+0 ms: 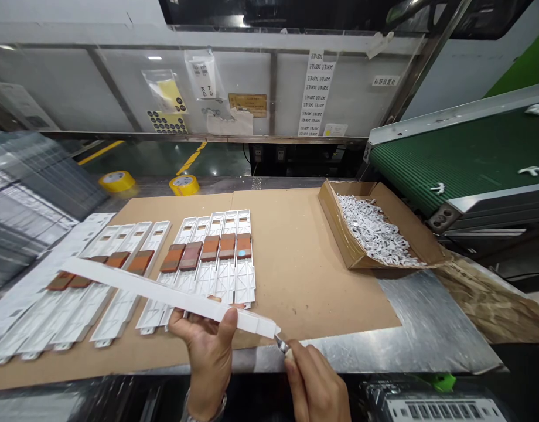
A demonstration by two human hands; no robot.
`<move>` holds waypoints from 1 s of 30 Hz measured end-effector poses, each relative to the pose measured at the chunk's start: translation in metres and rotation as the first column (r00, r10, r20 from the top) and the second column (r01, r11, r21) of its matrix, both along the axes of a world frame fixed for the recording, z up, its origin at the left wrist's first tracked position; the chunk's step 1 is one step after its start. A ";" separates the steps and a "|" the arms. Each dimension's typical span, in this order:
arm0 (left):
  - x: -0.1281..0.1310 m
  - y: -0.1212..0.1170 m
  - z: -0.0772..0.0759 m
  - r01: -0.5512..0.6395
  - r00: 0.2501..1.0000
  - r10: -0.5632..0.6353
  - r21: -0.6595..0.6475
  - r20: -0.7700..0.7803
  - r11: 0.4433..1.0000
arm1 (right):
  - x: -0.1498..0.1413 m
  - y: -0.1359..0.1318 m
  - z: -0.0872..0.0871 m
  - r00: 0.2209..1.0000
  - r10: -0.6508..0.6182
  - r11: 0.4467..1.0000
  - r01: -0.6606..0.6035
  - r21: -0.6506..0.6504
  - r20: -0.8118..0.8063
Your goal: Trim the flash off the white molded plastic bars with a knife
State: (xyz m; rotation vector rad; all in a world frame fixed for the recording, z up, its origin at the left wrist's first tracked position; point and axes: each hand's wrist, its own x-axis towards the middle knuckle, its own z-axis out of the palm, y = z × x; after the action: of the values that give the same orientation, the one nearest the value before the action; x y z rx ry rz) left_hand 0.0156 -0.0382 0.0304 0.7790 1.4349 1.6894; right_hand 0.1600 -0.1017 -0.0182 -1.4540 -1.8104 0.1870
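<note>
A long white plastic strip (pixel 164 291) is gripped by my left hand (pixel 208 346), thumb on its near face and fingers behind. It slants from upper left down to the right, above the cardboard. My right hand (pixel 316 381) is closed around a small knife (pixel 282 344), most of its handle hidden by the fingers. The metal blade touches or nearly touches the strip's right end. Behind my left hand lie several white plastic panels (pixel 245 281) in rows, with reddish-brown blocks (pixel 211 248) resting across them.
A cardboard sheet (pixel 287 252) covers much of the metal table (pixel 432 322). At the right stands a cardboard box (pixel 340 234) of small white pieces (pixel 375 231), beside a green conveyor belt (pixel 467 152). Two yellow tape rolls (pixel 184 185) (pixel 117 181) sit at the back.
</note>
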 end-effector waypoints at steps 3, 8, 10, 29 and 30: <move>0.001 0.000 0.001 -0.001 0.999 0.000 0.012 0.046 1.000 | 0.000 -0.001 0.001 0.999 0.005 1.000 -0.005 -0.007 0.034; 0.001 -0.002 0.002 0.008 0.997 -0.008 0.006 0.076 1.000 | 0.002 -0.001 -0.001 0.996 -0.060 0.998 0.058 0.032 0.062; 0.000 -0.003 0.002 0.018 0.995 -0.018 0.007 0.102 1.000 | 0.005 0.000 -0.005 0.996 -0.070 0.997 0.070 0.009 0.055; 0.041 -0.024 -0.070 0.579 0.671 -0.375 -0.138 0.640 0.803 | 0.074 0.012 -0.023 0.960 -0.267 0.957 0.255 -0.139 -0.080; 0.046 -0.027 -0.083 0.575 0.686 -0.373 -0.151 0.624 0.804 | 0.077 0.013 -0.025 0.960 -0.269 0.956 0.257 -0.144 -0.075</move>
State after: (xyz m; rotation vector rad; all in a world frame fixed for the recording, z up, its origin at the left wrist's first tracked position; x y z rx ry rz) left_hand 0.0620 -0.0654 -0.0523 0.3550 0.9351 1.0790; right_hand 0.2367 -0.0884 -0.0434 -1.7352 -1.5354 0.2403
